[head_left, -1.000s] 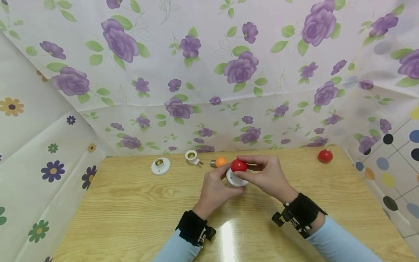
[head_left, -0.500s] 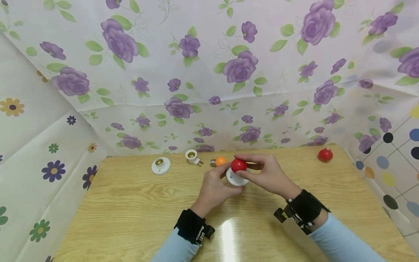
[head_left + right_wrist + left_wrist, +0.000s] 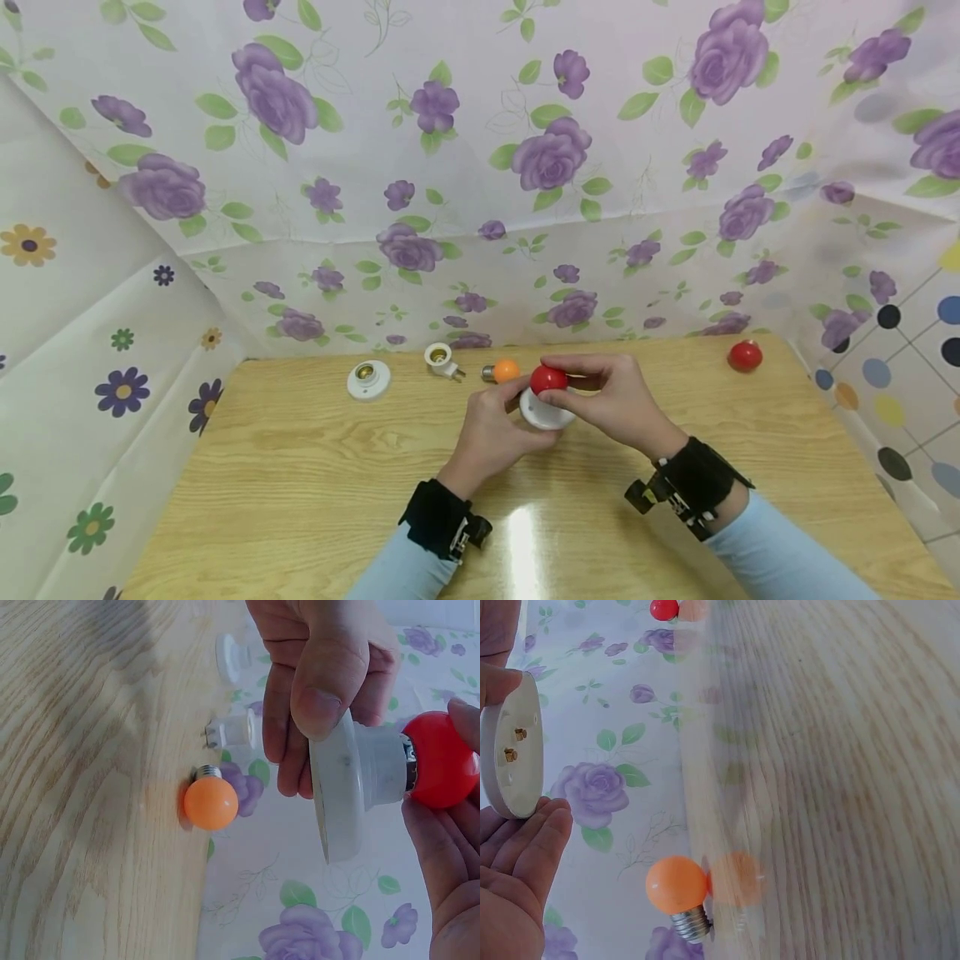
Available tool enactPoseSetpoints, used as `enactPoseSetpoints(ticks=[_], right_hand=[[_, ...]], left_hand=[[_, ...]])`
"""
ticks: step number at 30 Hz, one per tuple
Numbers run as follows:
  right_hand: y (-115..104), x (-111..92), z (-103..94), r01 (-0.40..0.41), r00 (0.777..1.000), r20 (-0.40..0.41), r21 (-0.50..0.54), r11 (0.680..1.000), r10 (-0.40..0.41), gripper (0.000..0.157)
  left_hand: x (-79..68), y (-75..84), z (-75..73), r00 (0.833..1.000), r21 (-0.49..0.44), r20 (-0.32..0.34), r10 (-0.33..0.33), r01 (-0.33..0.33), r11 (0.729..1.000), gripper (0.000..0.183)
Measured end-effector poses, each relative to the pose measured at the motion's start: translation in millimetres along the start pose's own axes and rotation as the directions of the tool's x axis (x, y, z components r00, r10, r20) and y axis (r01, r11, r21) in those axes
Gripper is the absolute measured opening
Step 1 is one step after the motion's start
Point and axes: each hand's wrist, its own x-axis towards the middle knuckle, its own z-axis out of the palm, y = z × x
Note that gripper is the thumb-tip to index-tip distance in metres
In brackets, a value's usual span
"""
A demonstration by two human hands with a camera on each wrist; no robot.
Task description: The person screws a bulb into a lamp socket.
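My left hand [image 3: 491, 425] grips a white round lamp holder [image 3: 540, 414] by its rim, above the table. Two brass screws show on the back of its base in the left wrist view. A red bulb [image 3: 548, 378] stands in the holder's socket, pinched between the thumb and fingers of my right hand [image 3: 615, 402]. In the right wrist view, a narrow band of the bulb's metal base shows between the red globe [image 3: 444, 761] and the white socket collar [image 3: 382, 765]. How deep the thread sits inside is hidden.
Along the table's back edge lie a round lamp holder [image 3: 368, 380], a plug-in socket [image 3: 441, 360] with two pins and an orange bulb [image 3: 506, 371]. Another red bulb [image 3: 745, 357] lies at the back right. Flowered sheets [image 3: 450, 283] hang behind the wooden table [image 3: 337, 483].
Both hands keep their hold on the lamp holder and the red bulb. My right hand and wrist shift slightly, and the holder tilts a little; the things on the table have not moved.
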Motion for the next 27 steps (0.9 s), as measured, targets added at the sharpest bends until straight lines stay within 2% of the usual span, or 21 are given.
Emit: enactPoseSetpoints(ticks=[5, 10, 16, 22, 27], right_hand=[[-5.7, -0.3, -1.2, -0.008, 1.000, 0.018, -0.001, 1.000, 0.008, 0.035], [-3.4, -0.7, -3.1, -0.027, 0.998, 0.055, -0.033, 0.999, 0.029, 0.036], [-1.0, -1.1, -8.5, -0.042, 0.996, 0.076, -0.069, 0.997, 0.048, 0.045], [16.7, -1.1, -18.5, -0.041, 0.994, 0.099, -0.118, 0.992, 0.052, 0.052], [36.3, -1.8, -25.0, -0.052, 0.986, 0.153, -0.120, 0.991, 0.070, 0.057]], left_hand=[[0.0, -1.7, 0.5, 1.000, -0.019, 0.012, -0.013, 0.013, 1.000, 0.062], [0.5, -3.1, 1.5, 0.998, -0.045, 0.037, -0.057, 0.059, 0.997, 0.060], [0.8, -1.2, -1.4, 0.995, -0.052, 0.039, -0.088, 0.090, 0.995, 0.064], [2.5, -2.9, -6.0, 0.996, -0.039, 0.016, -0.085, 0.085, 0.996, 0.064], [3.2, -5.4, -9.1, 0.994, -0.036, 0.004, -0.105, 0.105, 0.994, 0.068]])
